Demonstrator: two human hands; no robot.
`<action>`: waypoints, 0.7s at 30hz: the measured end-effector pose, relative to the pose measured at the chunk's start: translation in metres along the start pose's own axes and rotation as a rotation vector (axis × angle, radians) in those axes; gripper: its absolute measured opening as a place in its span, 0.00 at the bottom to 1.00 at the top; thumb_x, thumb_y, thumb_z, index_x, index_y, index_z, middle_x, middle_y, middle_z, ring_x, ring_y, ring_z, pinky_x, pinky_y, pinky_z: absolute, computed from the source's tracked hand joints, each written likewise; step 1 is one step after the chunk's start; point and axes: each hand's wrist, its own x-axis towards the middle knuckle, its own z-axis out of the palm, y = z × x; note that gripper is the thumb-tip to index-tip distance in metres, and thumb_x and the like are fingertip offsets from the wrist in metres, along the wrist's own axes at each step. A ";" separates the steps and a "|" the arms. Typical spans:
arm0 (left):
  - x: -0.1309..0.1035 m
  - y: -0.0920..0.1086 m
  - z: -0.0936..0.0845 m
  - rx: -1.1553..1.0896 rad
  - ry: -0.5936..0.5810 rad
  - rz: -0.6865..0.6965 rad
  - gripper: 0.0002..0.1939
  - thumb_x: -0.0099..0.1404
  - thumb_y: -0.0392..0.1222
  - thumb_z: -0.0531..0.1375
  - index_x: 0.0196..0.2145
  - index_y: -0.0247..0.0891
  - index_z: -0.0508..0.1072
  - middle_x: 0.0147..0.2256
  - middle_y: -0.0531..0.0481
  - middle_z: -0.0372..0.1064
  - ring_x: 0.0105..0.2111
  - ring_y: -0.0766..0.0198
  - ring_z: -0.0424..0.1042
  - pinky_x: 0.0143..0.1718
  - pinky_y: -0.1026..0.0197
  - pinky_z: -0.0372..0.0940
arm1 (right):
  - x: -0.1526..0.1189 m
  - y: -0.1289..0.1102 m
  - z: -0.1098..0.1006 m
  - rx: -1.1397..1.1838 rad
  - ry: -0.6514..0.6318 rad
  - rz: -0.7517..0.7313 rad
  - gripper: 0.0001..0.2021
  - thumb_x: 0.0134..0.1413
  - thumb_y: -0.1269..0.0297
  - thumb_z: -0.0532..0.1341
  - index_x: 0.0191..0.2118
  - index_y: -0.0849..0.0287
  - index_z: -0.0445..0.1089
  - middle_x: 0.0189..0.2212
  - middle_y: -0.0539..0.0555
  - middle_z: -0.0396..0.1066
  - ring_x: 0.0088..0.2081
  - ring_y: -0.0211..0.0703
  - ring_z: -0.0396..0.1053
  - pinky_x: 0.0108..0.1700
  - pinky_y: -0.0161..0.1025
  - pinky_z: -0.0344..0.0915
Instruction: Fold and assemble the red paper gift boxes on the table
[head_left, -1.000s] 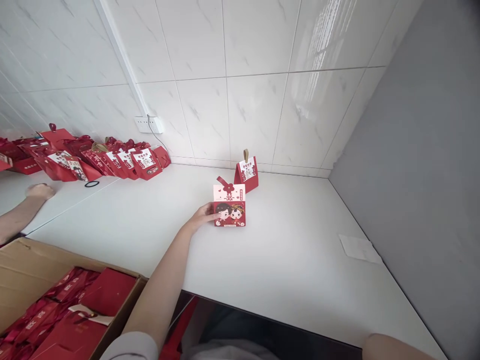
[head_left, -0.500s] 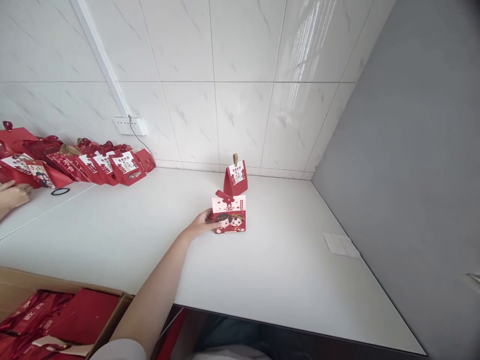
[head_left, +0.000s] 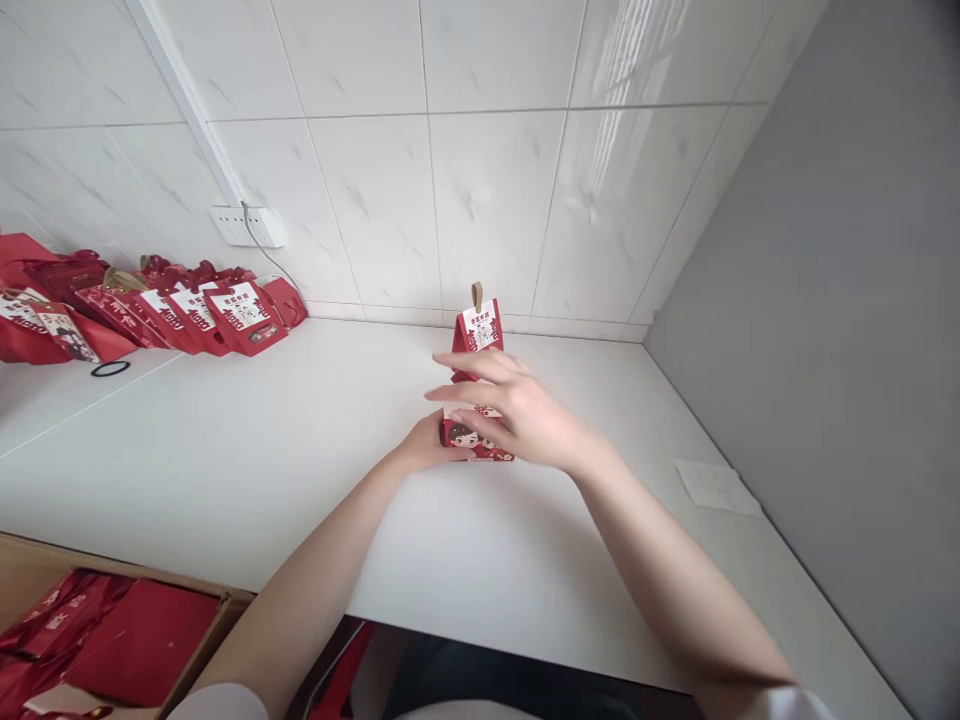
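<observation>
A red and pink gift box (head_left: 463, 437) with cartoon faces stands upright on the white table. Its left side is gripped by my left hand (head_left: 427, 443), the thumb lying across the front. My right hand (head_left: 517, 405), slightly blurred, hovers in front of the box with its fingers spread, hiding the box's top and much of its right side. Whether the right fingers touch it I cannot tell. Just behind stands a second red gift box (head_left: 480, 325) with a white label and a tan loop handle, its lower part covered by my right hand.
Several red gift boxes (head_left: 244, 320) line the wall at left, near a black ring (head_left: 110, 369). A cardboard carton (head_left: 225, 610) of red boxes is at lower left. White paper (head_left: 718, 487) lies by the grey partition (head_left: 847, 300). A socket (head_left: 247, 226) with a cable is on the wall.
My right hand has come in from the right, over the front box. The left hand keeps its grip. Another person's hand at the far left is out of view. The camera view has shifted somewhat.
</observation>
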 end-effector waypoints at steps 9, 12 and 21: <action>0.011 -0.015 -0.007 0.008 -0.120 -0.136 0.40 0.48 0.47 0.74 0.57 0.41 0.66 0.53 0.42 0.71 0.53 0.47 0.71 0.53 0.44 0.70 | -0.008 0.061 -0.015 0.006 -0.116 0.313 0.06 0.58 0.73 0.59 0.37 0.56 0.73 0.39 0.53 0.75 0.37 0.42 0.72 0.38 0.39 0.65; 0.030 -0.013 -0.008 -0.033 -0.216 -0.181 0.41 0.47 0.47 0.74 0.57 0.39 0.67 0.53 0.40 0.72 0.53 0.45 0.72 0.49 0.44 0.72 | -0.024 0.078 -0.034 0.069 -0.153 0.430 0.06 0.57 0.70 0.60 0.37 0.54 0.73 0.37 0.50 0.76 0.38 0.42 0.72 0.34 0.37 0.63; 0.032 -0.017 -0.005 -0.072 -0.193 -0.131 0.39 0.48 0.46 0.73 0.57 0.39 0.67 0.52 0.40 0.72 0.52 0.46 0.72 0.50 0.42 0.71 | -0.027 0.100 -0.028 0.201 -0.212 0.491 0.07 0.53 0.73 0.60 0.37 0.53 0.70 0.34 0.50 0.76 0.36 0.42 0.73 0.34 0.36 0.64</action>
